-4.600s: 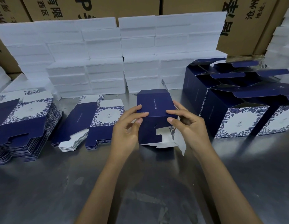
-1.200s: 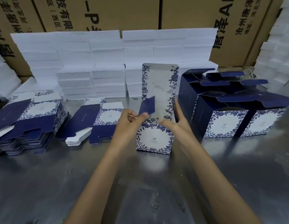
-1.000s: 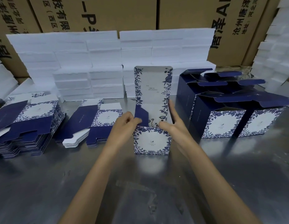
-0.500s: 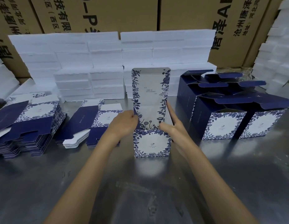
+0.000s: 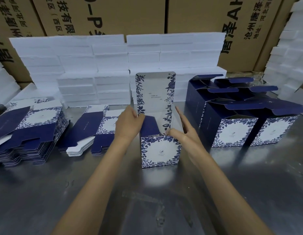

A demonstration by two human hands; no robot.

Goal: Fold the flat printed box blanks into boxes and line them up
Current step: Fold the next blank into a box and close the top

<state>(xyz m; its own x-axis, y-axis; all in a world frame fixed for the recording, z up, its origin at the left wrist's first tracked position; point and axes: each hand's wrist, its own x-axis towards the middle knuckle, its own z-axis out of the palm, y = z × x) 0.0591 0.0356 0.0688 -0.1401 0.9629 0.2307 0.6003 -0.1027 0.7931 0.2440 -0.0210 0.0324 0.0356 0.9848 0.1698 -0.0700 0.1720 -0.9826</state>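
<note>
Both forearms reach in from 6 o'clock over the bare metal desk (image 5: 147,200) and meet at the centre, at a half-folded box (image 5: 160,151) standing upright on the desk with its floral front panel facing the viewer. The left hand (image 5: 128,123) sits at the box's upper left corner, fingers curled over the navy side flap (image 5: 150,124) and touching it. The right hand (image 5: 183,133) is at the upper right corner, fingers straight and spread wide, laid along the right side flap, with the thumb at the front rim. The box's tall lid panel (image 5: 155,92) stands upright behind the hands, printed with leaves down both edges.

At 9 o'clock of the box lies a small stack of flat blanks (image 5: 89,131), and further out at 9 o'clock a taller stack of blanks (image 5: 28,133). At 3 o'clock stand the finished boxes (image 5: 249,119), grouped close together, lids open and navy flaps sticking up, apart from the box in hand.

Beyond, at 12 o'clock, white foam slabs (image 5: 96,65) are piled in rows, just behind the lid panel. More white foam (image 5: 289,61) rises at 2 o'clock. Brown cartons (image 5: 130,14) with black lettering form the back wall.
</note>
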